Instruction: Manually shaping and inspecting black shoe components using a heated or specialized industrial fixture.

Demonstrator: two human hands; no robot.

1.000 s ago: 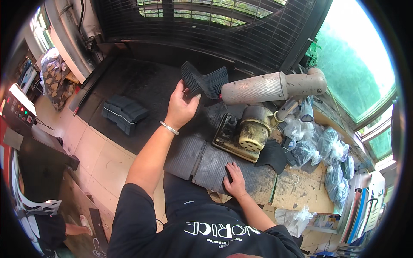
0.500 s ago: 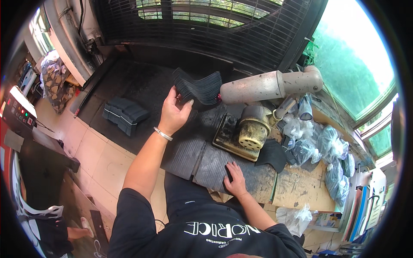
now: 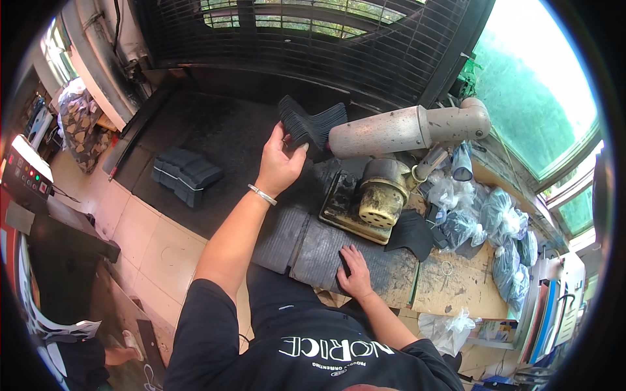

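My left hand (image 3: pixel 282 168) pinches the near end of a fanned stack of thin black curved sheets (image 3: pixel 314 124). The stack is raised over the dark worktop, its right side against or just short of the open end of a hot-air gun with a perforated metal barrel (image 3: pixel 378 133). Which of the two I cannot tell. My right hand (image 3: pixel 355 270) lies flat with fingers apart on the ribbed dark mat (image 3: pixel 319 251) at the bench's front edge. Left of my left hand, a tied bundle of similar black pieces (image 3: pixel 186 173) rests on the worktop.
A grimy cream-coloured motor housing on a base (image 3: pixel 381 202) stands below the barrel. Beside it lie a black curved sheet (image 3: pixel 412 236) and several knotted plastic bags (image 3: pixel 502 221). A dark grille (image 3: pixel 313 58) closes off the back; a control box (image 3: pixel 29 166) stands far left.
My left hand has moved right and slightly away from me with the stack, bringing it closer over the barrel's end. My right hand stays in place on the mat.
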